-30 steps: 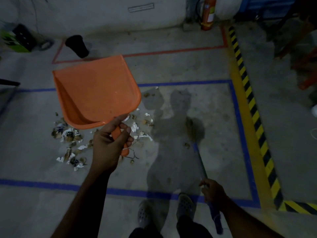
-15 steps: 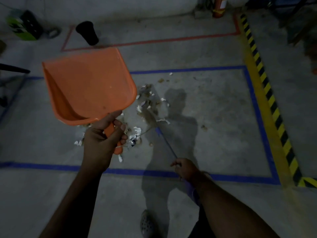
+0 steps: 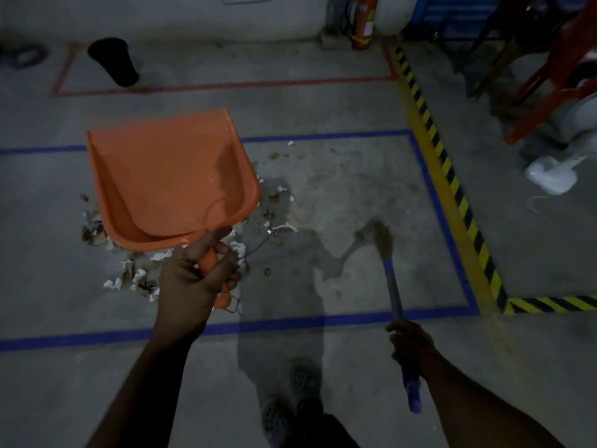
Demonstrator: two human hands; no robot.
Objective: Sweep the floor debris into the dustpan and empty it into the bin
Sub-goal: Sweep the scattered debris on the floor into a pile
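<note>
- Two hands are occupied: the left hand [image 3: 193,279] has its fingers [image 3: 231,260] curled around the handle of the orange plastic dustpan [image 3: 171,179], held above the floor with its pan bare.
- Right hand [image 3: 410,342] grips the blue-handled broom [image 3: 392,286]; its bristle head meets the concrete floor [image 3: 339,176] right of the scattered paper and leaf debris [image 3: 135,273].
- Debris lies inside the blue tape rectangle [image 3: 433,192], mostly beneath the dustpan.
- Black round bin [image 3: 113,61] stands well apart, inside the red tape outline [image 3: 226,85].
- Yellow-black hazard stripe [image 3: 445,163] bounds the right side.
</note>
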